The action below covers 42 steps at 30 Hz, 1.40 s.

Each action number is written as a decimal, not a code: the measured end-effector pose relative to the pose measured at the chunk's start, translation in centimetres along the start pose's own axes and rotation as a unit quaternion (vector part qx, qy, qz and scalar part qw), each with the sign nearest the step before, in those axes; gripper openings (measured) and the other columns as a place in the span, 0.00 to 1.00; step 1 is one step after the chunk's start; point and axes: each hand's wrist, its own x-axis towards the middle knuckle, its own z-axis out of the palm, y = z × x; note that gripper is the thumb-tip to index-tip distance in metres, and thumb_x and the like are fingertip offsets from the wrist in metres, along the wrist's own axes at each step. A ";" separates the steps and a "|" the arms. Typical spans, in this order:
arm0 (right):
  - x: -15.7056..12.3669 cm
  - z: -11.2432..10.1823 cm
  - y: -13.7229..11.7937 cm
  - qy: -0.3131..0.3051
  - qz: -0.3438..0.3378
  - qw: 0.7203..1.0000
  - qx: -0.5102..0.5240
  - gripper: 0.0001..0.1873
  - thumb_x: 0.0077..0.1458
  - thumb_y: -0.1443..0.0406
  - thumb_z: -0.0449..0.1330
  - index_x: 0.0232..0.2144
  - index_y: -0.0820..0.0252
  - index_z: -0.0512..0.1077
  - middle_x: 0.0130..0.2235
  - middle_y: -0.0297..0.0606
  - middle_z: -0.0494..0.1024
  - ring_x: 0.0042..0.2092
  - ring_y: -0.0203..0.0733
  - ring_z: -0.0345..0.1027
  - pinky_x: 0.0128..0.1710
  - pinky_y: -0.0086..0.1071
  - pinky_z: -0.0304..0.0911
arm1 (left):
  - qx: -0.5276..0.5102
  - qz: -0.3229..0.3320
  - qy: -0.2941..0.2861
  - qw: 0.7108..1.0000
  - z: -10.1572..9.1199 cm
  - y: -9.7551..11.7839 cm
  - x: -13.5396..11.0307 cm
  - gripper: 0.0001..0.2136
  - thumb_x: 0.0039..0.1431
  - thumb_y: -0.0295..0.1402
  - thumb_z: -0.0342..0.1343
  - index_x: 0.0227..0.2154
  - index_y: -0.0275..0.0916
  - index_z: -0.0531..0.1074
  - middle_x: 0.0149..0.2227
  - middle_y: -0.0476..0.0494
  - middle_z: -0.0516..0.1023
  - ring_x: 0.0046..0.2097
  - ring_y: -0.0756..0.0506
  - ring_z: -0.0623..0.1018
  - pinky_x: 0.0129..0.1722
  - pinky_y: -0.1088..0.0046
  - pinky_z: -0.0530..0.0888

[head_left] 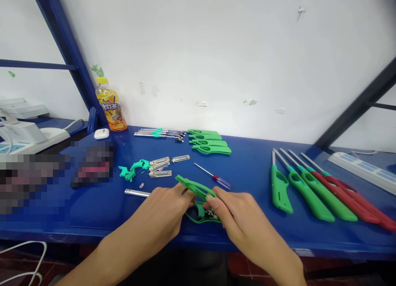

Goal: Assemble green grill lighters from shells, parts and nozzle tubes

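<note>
Both hands are on a green long-necked lighter (201,213) near the table's front edge, its shell parted so that small metal and green parts show inside. My left hand (165,209) is closed round the neck end; the metal tube (136,192) sticks out to the left beyond it. My right hand (236,211) is closed at the handle end, thumb pressed on a green shell half (198,187) that stands tilted above the other half. The fingers hide part of the inside. Just behind lies a screwdriver (221,181) with a clear purple handle.
Clear fuel tanks (161,173), teal plastic parts (134,169), metal tubes with wires (151,133) and green shells (212,149) lie behind. Several green lighters (281,191) and red lighters (346,195) lie right, near a power strip (366,170). A drink bottle (111,106) stands back left.
</note>
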 end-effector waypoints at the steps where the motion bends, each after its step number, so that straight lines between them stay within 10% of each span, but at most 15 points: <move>1: 0.0 0.0 0.0 -0.001 0.001 1.000 0.008 0.25 0.80 0.51 0.43 0.32 0.53 0.65 0.30 0.29 0.74 0.30 0.39 0.66 0.33 0.35 0.51 | -0.007 -0.001 -0.001 1.000 -0.1 0.0 0.0 0.13 0.70 0.20 0.48 0.47 0.43 0.73 0.48 0.40 0.82 0.38 0.37 0.85 0.31 0.64 0.76; 11: -0.1 -1.6 1.4 0.203 0.037 0.976 0.064 0.29 0.76 0.50 0.51 0.23 0.54 0.59 0.22 0.27 0.61 0.24 0.34 0.56 0.25 0.31 0.52 | -0.079 -0.005 0.040 0.996 -2.4 0.7 -0.4 0.11 0.76 0.30 0.48 0.42 0.42 0.77 0.44 0.42 0.77 0.45 0.39 0.77 0.37 0.64 0.71; 17: -0.3 -1.9 2.1 0.151 0.077 0.950 0.264 0.23 0.75 0.47 0.52 0.45 0.57 0.77 0.26 0.31 0.78 0.21 0.36 0.70 0.23 0.29 0.65 | -0.103 -0.005 0.026 0.994 -2.8 0.7 -0.6 0.13 0.77 0.29 0.47 0.42 0.42 0.77 0.45 0.44 0.75 0.44 0.40 0.75 0.39 0.64 0.70; 22: -0.3 -2.2 2.6 0.143 0.111 0.960 0.215 0.25 0.74 0.46 0.53 0.52 0.58 0.78 0.26 0.30 0.76 0.21 0.36 0.67 0.23 0.29 0.64 | -0.103 -0.002 0.026 0.994 -3.3 0.4 -0.7 0.14 0.78 0.31 0.47 0.42 0.43 0.79 0.44 0.44 0.76 0.44 0.40 0.76 0.36 0.65 0.70; 32: -2.1 -2.0 3.6 0.135 0.045 0.990 0.005 0.24 0.74 0.52 0.56 0.68 0.40 0.69 0.59 0.38 0.81 0.60 0.53 0.73 0.59 0.44 0.69 | -0.114 -0.042 0.178 0.977 -4.6 -3.3 -1.0 0.12 0.76 0.35 0.50 0.50 0.44 0.80 0.47 0.44 0.82 0.48 0.40 0.79 0.46 0.63 0.74; 42: -1.5 -0.7 1.6 0.041 0.024 0.999 0.007 0.16 0.67 0.62 0.67 0.55 0.42 0.78 0.54 0.34 0.81 0.57 0.50 0.74 0.59 0.47 0.70 | -0.188 -0.008 0.029 0.982 -3.6 -3.4 -1.5 0.13 0.76 0.41 0.58 0.59 0.52 0.76 0.58 0.51 0.81 0.59 0.43 0.78 0.60 0.66 0.71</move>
